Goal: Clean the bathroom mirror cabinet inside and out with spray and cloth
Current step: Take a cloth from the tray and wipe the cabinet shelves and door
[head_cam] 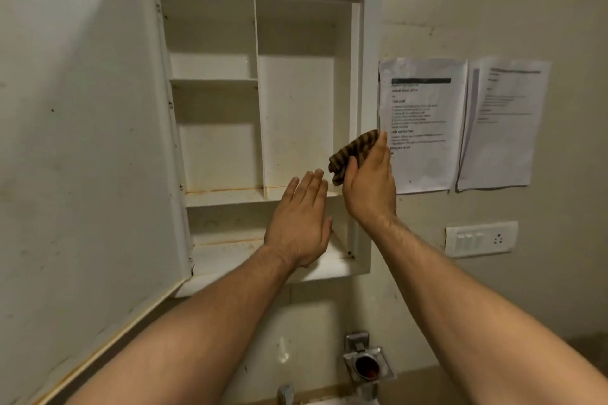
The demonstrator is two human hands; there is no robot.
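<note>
The white mirror cabinet hangs on the wall with its door swung wide open to the left. Its shelves are bare and stained, with rusty lines along the lower shelf edges. My right hand holds a brown striped cloth against the cabinet's right inner side, near the lower shelf. My left hand is raised flat with straight fingers in front of the lower shelf, holding nothing. No spray bottle is in view.
Two printed paper sheets are stuck on the wall right of the cabinet. A white switch plate sits below them. A metal holder and a tap are under the cabinet.
</note>
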